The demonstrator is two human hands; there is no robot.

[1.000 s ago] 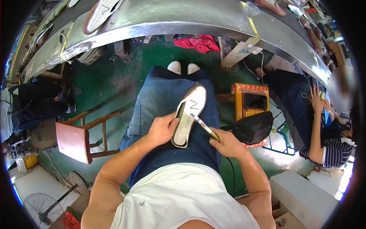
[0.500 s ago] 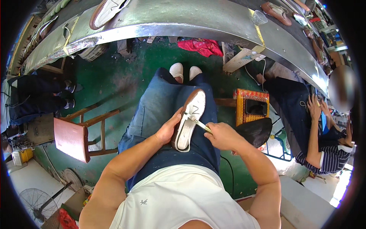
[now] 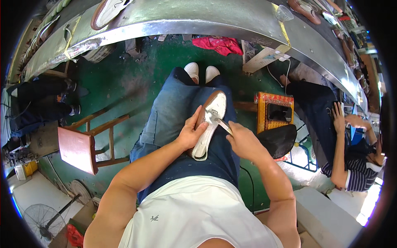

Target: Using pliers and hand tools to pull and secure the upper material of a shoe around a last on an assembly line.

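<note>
A white shoe upper with a brown edge (image 3: 218,104) lies along my thighs, its toe pointing away from me. My left hand (image 3: 192,131) grips its left side, with the thumb over the white inside and the fingers along the brown edge. In my right hand (image 3: 242,139) is a pale-handled hand tool with a metal head (image 3: 223,124). That head rests on or just over the white part near the middle of the shoe; its exact kind is hard to make out.
A metal-edged workbench (image 3: 182,28) runs across the far side, bearing another white-and-brown shoe (image 3: 108,13) and a clear plastic cup (image 3: 283,13). A wooden stool (image 3: 77,148) stands left. On the right are a phone (image 3: 279,112) on a patterned stand and a seated person (image 3: 355,153).
The tool's head has moved up the shoe toward the toe. My left hand has shifted slightly, its thumb now over the white part, and the dark squiggle near the toe no longer shows clearly.
</note>
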